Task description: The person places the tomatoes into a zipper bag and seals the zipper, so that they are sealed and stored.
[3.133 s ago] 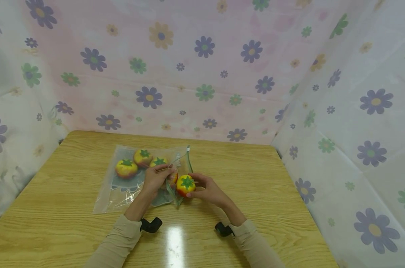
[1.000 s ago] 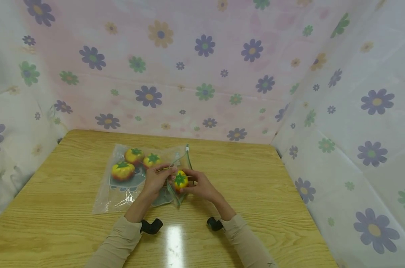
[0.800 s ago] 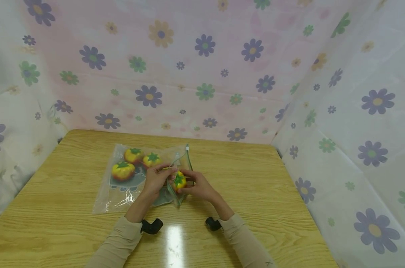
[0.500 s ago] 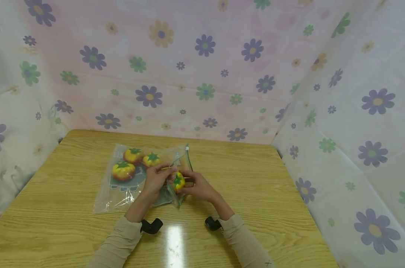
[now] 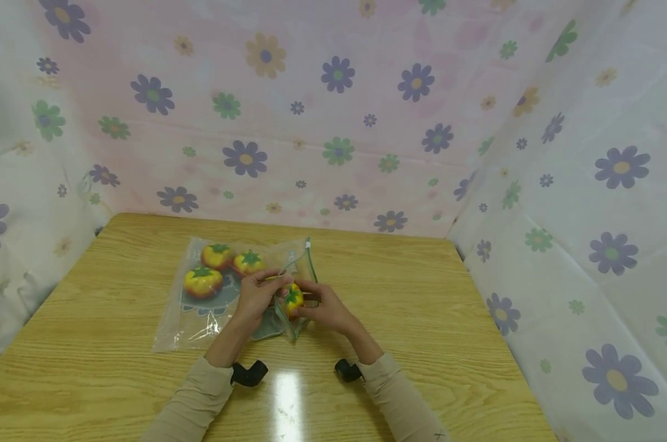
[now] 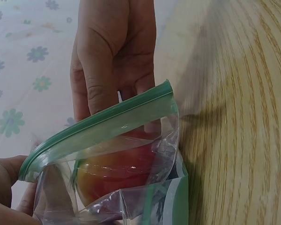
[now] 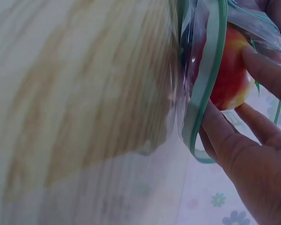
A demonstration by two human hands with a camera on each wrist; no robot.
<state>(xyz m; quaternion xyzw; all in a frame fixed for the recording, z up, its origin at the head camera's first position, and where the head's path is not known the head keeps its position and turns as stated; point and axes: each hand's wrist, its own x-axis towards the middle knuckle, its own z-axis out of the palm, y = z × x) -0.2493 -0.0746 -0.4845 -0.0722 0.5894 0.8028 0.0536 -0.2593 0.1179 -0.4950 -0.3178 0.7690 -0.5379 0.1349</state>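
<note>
A clear zip bag (image 5: pixel 170 331) with a green zip edge lies on the table, its mouth facing right. Inside it rest several yellow-and-red tomatoes with green star-shaped tops, such as the front-left tomato (image 5: pixel 203 282). My left hand (image 5: pixel 253 299) pinches the upper edge of the mouth, holding it apart. My right hand (image 5: pixel 327 307) grips another tomato (image 5: pixel 294 299) with thumb and fingers, within the bag's mouth. In the left wrist view this tomato (image 6: pixel 117 171) shows through the plastic below the green zip (image 6: pixel 103 119). Right wrist view: fingers curve round the tomato (image 7: pixel 232 70).
The wooden table (image 5: pixel 410 294) extends right and in front of the bag. Flower-patterned sheets (image 5: pixel 339 123) stand behind and at both sides. A black camera mount (image 5: pixel 249 372) sits on the left wrist, another mount (image 5: pixel 348 370) on the right.
My right hand has moved left with its tomato, from outside the bag into its mouth. The tomatoes inside have shifted left. My left hand has stayed on the bag's edge.
</note>
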